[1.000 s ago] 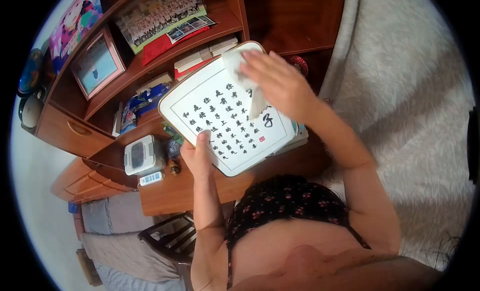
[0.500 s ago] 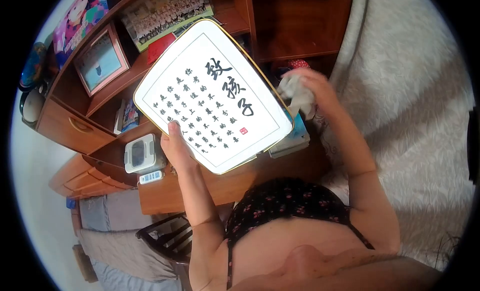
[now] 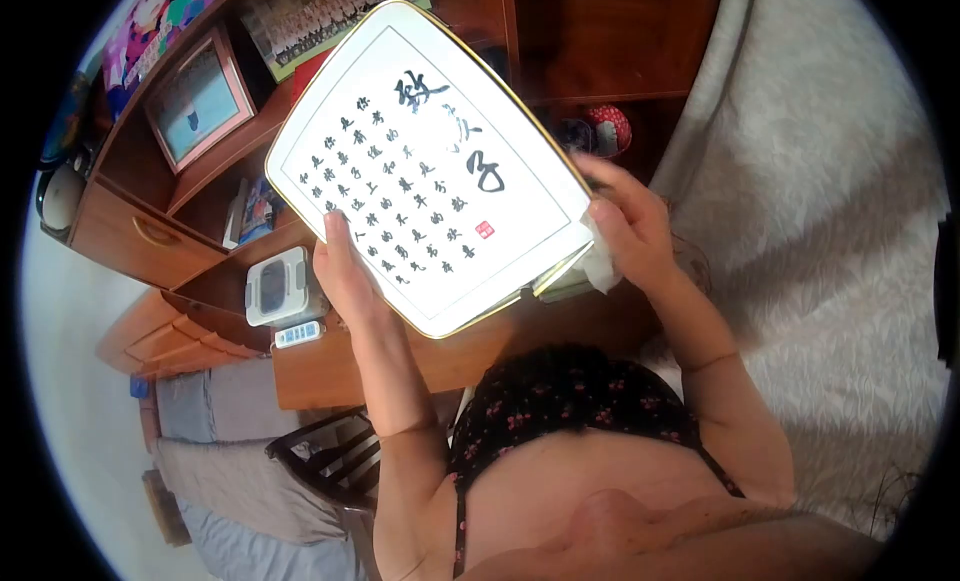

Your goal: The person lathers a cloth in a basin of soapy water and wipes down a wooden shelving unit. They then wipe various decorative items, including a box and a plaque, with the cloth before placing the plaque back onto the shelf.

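Note:
A white calligraphy plaque (image 3: 520,231) with a thin gold edge and black Chinese characters is held up tilted in front of me. My left hand (image 3: 348,276) grips its lower left edge, thumb on the front face and fingers hidden behind. At the right edge is my right hand (image 3: 635,226), closed around a crumpled white cloth (image 3: 600,266) that hangs below the fingers. Some of its fingers go behind the plaque's edge. Glare washes out part of the large characters.
Behind the plaque stands a wooden shelf unit with a pink picture frame (image 3: 200,106) and a group photo (image 3: 325,26). A lidded plastic box (image 3: 280,286) and a white power strip (image 3: 299,334) are on the wooden desk (image 3: 320,376). A dark chair (image 3: 335,461) stands below; a patterned curtain (image 3: 800,231) hangs right.
My right hand has moved down with the white cloth, from beyond the plaque's right side onto its right edge. The plaque has shifted slightly up; my left hand keeps its grip.

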Tool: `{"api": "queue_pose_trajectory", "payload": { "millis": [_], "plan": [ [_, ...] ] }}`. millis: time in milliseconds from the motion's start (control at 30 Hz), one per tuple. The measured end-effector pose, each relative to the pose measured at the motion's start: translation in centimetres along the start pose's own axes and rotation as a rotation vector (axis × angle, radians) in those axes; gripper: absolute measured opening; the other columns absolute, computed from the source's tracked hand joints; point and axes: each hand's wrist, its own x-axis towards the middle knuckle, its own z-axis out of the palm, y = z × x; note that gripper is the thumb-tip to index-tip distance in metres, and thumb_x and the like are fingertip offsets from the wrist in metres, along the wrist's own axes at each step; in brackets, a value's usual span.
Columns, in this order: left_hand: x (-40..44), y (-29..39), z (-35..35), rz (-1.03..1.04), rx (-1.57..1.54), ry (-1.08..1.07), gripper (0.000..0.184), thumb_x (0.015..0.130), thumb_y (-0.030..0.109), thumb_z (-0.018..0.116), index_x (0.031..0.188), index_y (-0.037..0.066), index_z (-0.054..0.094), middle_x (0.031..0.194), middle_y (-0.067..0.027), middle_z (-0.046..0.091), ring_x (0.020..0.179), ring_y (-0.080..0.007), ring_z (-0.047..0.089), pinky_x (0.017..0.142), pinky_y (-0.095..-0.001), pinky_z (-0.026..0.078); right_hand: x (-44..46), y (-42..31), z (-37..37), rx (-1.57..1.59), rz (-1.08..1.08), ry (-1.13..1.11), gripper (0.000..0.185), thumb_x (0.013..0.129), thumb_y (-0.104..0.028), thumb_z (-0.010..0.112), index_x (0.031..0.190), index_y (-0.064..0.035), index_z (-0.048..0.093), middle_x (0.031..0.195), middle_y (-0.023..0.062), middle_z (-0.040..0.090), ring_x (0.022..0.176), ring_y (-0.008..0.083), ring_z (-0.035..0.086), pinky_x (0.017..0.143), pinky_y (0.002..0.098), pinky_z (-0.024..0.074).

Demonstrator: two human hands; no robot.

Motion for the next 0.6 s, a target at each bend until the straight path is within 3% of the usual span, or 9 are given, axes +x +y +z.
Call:
{"api": "queue_pose_trajectory", "payload": {
  "millis": [33, 67, 167, 233, 267, 333, 433, 500, 600],
  "plan": [
    [-0.2, 0.0, 0.5, -0.003, 0.002, -0.001, 0.037, 0.091, 0.020, 0.046, 0.109, -0.013, 0.045, 0.104, -0.0173, 0.056, 0.086, -0.0177, 0.059, 0.074, -0.0275, 0.048, 0.0, -0.3, 0.3, 0.000, 0.003, 0.002, 0.028, 0.087, -0.015, 0.047, 0.110, 0.0009, 0.055, 0.069, 0.0068, 0.058, 0.056, 0.0066, 0.049, 0.053, 0.0216, 0.0401],
    [-0.5, 0.0, 1.0, -0.019, -0.036, 0.012, 0.037, 0.091, 0.020, 0.045, 0.109, -0.013, 0.045, 0.103, -0.0172, 0.056, 0.086, -0.0177, 0.059, 0.074, -0.0275, 0.048, 0.1, -0.6, 0.6, -0.128, -0.178, 0.055, 0.033, 0.088, -0.015, 0.046, 0.115, 0.0025, 0.051, 0.076, 0.0099, 0.061, 0.056, 0.0085, 0.051, 0.054, 0.0218, 0.0412],
    [-0.5, -0.1, 1.1, -0.036, -0.060, 0.019, 0.037, 0.091, 0.020, 0.044, 0.108, -0.012, 0.045, 0.102, -0.0168, 0.057, 0.084, -0.0175, 0.058, 0.074, -0.0273, 0.048, -0.1, -0.9, 0.1, -0.336, -0.381, 0.012, 0.061, 0.082, -0.027, 0.060, 0.126, 0.0072, 0.037, 0.103, 0.0188, 0.060, 0.070, 0.0161, 0.061, 0.066, 0.0239, 0.0462],
    [-0.6, -0.1, 1.1, -0.050, -0.040, 0.010, 0.035, 0.092, 0.020, 0.043, 0.106, -0.012, 0.046, 0.100, -0.0163, 0.057, 0.084, -0.0174, 0.058, 0.074, -0.0272, 0.048, -0.5, -1.1, 0.1, -0.299, -0.437, -0.101, 0.097, 0.065, -0.041, 0.075, 0.133, 0.0061, 0.023, 0.113, 0.0202, 0.054, 0.089, 0.0204, 0.061, 0.078, 0.0271, 0.0459],
    [-0.7, 0.3, 1.3, -0.063, -0.036, 0.029, 0.032, 0.091, 0.018, 0.043, 0.105, -0.011, 0.047, 0.100, -0.0160, 0.057, 0.084, -0.0172, 0.058, 0.073, -0.0270, 0.048, -0.8, -0.7, 0.0, -0.297, -0.436, -0.100, 0.097, 0.065, -0.041, 0.075, 0.133, 0.0061, 0.023, 0.113, 0.0202, 0.054, 0.089, 0.0204, 0.061, 0.078, 0.0271, 0.0459],
    [-1.0, 1.0, 1.7, -0.041, -0.044, 0.000, 0.032, 0.091, 0.017, 0.044, 0.105, -0.011, 0.047, 0.099, -0.0159, 0.057, 0.084, -0.0171, 0.058, 0.073, -0.0269, 0.048, -1.4, 0.7, -0.4, -0.343, -0.235, -0.187, 0.122, 0.046, -0.045, 0.083, 0.134, 0.0045, 0.014, 0.121, 0.0212, 0.048, 0.105, 0.0240, 0.054, 0.090, 0.0327, 0.0412],
    [-1.4, 1.6, 2.5, 0.003, -0.044, 0.000, 0.034, 0.090, 0.016, 0.042, 0.111, -0.011, 0.044, 0.101, -0.0158, 0.057, 0.085, -0.0176, 0.058, 0.073, -0.0271, 0.048, -1.4, 1.8, 0.7, -0.246, -0.467, -0.020, 0.121, 0.046, -0.040, 0.085, 0.133, 0.0032, 0.014, 0.124, 0.0202, 0.044, 0.108, 0.0260, 0.051, 0.092, 0.0346, 0.0396],
    [-1.5, 1.7, 2.6, -0.038, -0.105, -0.046, 0.038, 0.089, 0.018, 0.040, 0.116, -0.009, 0.042, 0.103, -0.0158, 0.055, 0.086, -0.0186, 0.059, 0.074, -0.0284, 0.048, -1.7, 1.9, 1.0, -0.207, -0.420, 0.000, 0.120, 0.045, -0.038, 0.085, 0.133, 0.0026, 0.015, 0.126, 0.0191, 0.040, 0.111, 0.0262, 0.048, 0.094, 0.0353, 0.0385],
    [-1.6, 1.9, 2.1, -0.043, -0.251, -0.324, 0.047, 0.087, 0.018, 0.040, 0.125, -0.008, 0.032, 0.114, -0.0187, 0.049, 0.101, -0.0245, 0.054, 0.083, -0.0325, 0.046, -1.8, 2.8, 1.2, -0.080, -0.315, 0.062, 0.119, 0.047, -0.035, 0.086, 0.133, 0.0014, 0.014, 0.129, 0.0170, 0.034, 0.115, 0.0252, 0.043, 0.096, 0.0359, 0.0367]
  ]
}}
